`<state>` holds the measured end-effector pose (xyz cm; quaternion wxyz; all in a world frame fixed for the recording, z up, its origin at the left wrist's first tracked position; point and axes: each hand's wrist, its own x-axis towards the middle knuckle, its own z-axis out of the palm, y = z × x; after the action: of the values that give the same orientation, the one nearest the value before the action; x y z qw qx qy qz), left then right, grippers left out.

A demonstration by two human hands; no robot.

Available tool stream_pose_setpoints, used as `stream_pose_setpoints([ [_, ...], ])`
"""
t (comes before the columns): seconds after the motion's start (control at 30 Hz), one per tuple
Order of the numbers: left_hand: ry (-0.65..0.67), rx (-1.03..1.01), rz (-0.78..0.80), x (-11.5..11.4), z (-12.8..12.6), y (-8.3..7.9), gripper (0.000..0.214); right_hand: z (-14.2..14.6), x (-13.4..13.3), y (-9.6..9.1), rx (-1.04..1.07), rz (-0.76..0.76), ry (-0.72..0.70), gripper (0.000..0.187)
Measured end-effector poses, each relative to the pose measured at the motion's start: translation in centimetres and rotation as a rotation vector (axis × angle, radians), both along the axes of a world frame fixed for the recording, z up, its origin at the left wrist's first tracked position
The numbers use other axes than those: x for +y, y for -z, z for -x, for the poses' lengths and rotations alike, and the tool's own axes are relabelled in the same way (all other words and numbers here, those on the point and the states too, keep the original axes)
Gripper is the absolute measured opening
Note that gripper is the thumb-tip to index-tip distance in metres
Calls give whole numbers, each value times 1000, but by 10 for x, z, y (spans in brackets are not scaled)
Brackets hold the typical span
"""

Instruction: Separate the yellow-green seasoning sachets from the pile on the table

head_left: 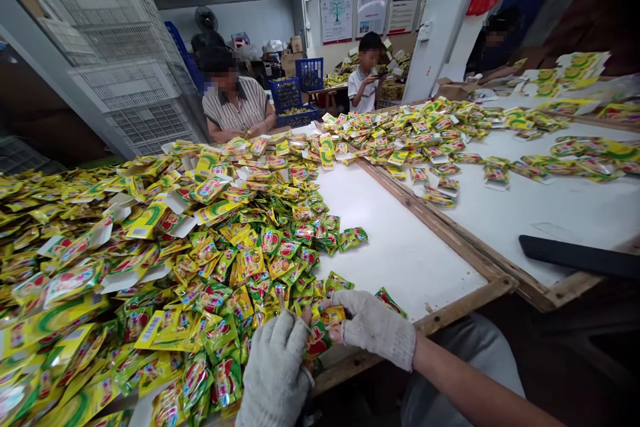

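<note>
Left hand (280, 363) is curled against a green packet (317, 341) by the near edge of the counter (390, 233); can't tell if it's gripping. Right hand (376, 327) has its grip pinched on a yellow packet (335, 315). I'd pinch lightly, clear of the heap (250, 240).

A white table (395, 240), edged by a wooden rim (465, 307), is heaped from the left edge to the frame's centre with small sachets (270, 240), among which open yellow cartons (149, 219) are strewn. A second white table (590, 207), at right, is strewn across its upper part with further cartons (496, 177).
</note>
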<state>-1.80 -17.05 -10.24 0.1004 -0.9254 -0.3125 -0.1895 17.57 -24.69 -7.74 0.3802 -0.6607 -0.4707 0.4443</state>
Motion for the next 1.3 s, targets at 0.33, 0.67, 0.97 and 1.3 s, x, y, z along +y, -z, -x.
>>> stream_pose_setpoints([
  [0.33,-21,-77,-54,10,8,-8,65,-2,-3,5,673,-115,301,57],
  [0.67,-37,-74,-39,12,10,-7,70,5,-7,11,-10,-57,351,40],
  [0.97,163,-70,-157,16,11,-16,75,-11,-7,-2,-69,37,70,37],
  [1.3,123,-82,-155,13,7,-16,60,-15,-3,-2,125,-4,279,39],
])
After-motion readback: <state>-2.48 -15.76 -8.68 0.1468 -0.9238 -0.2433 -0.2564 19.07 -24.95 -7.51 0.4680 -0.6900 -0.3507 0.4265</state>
